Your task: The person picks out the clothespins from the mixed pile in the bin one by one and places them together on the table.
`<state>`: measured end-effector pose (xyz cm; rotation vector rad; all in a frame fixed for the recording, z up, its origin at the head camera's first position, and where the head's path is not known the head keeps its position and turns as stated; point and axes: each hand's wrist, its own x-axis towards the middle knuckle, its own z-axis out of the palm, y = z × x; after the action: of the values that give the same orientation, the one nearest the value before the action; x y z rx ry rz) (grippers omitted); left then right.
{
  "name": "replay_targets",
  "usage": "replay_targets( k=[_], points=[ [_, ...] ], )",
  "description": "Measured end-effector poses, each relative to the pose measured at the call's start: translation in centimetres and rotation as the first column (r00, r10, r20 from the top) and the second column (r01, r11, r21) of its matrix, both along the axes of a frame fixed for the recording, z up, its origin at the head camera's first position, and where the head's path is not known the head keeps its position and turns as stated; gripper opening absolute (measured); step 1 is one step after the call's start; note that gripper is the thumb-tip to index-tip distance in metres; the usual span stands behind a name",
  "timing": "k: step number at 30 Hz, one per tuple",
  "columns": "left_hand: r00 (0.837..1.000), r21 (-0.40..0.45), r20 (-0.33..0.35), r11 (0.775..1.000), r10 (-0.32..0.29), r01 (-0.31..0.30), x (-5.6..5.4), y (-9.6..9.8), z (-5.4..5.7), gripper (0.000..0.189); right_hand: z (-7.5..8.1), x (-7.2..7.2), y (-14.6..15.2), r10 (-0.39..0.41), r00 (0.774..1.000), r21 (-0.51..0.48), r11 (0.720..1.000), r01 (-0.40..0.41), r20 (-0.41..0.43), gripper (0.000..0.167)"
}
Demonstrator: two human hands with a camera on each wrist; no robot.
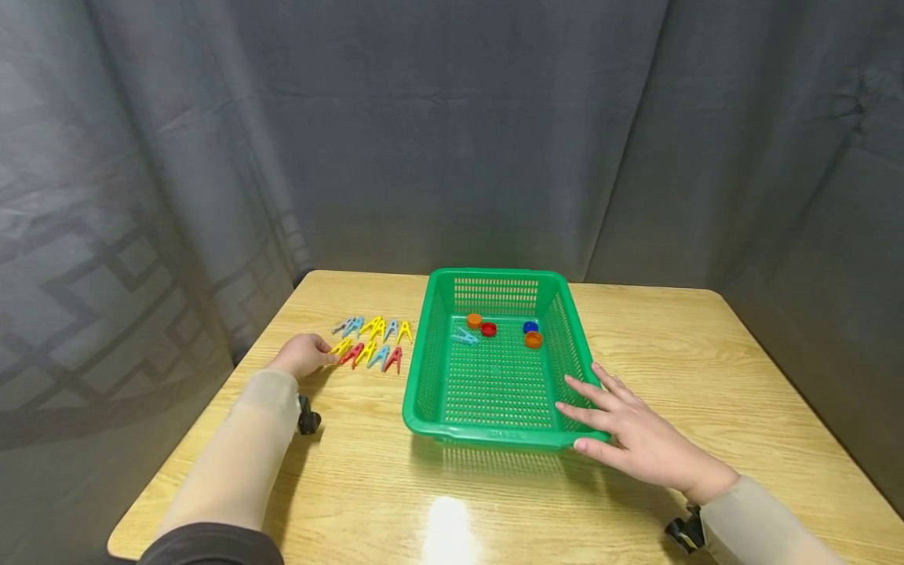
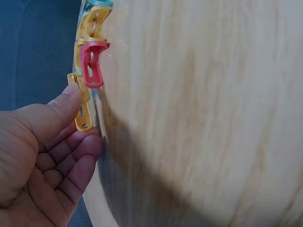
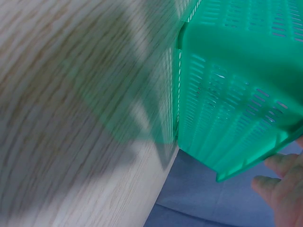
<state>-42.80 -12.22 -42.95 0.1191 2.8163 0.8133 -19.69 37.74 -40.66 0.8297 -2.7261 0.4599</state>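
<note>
At the left end of the front row of clothespins, my left hand (image 1: 304, 355) pinches a yellow clothespin (image 2: 83, 111) between thumb and fingertips. A red clothespin (image 2: 93, 66) lies right beside it, with more yellow, red and blue ones in two rows on the table. My right hand (image 1: 646, 431) rests on the near right corner of a green plastic basket (image 1: 487, 433), its fingers spread and straight over the rim. Inside the basket lie a light blue clothespin (image 1: 464, 337) and several bottle caps, among them a red cap (image 1: 489, 329) and a blue cap (image 1: 530, 327).
The wooden table (image 1: 360, 463) carries the basket in its middle and the clothespin rows to the left. Grey curtains (image 1: 452, 141) hang behind and along both sides. The basket's walls rise around its contents.
</note>
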Motion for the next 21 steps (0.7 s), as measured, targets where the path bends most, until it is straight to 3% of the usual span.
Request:
replay_targets(
  k=[12,21],
  points=[
    [1.0,-0.018,0.005,1.0,0.026,-0.026,-0.3,0.2,-0.6,0.033,0.1,0.1,-0.1,0.001,1.0,0.0,1.0,-0.001,-0.005,0.044],
    [1.0,0.006,-0.009,1.0,-0.012,0.012,0.0,0.2,0.7,0.035,0.1,0.2,-0.1,-0.006,1.0,-0.007,1.0,0.007,0.009,0.044]
  ],
)
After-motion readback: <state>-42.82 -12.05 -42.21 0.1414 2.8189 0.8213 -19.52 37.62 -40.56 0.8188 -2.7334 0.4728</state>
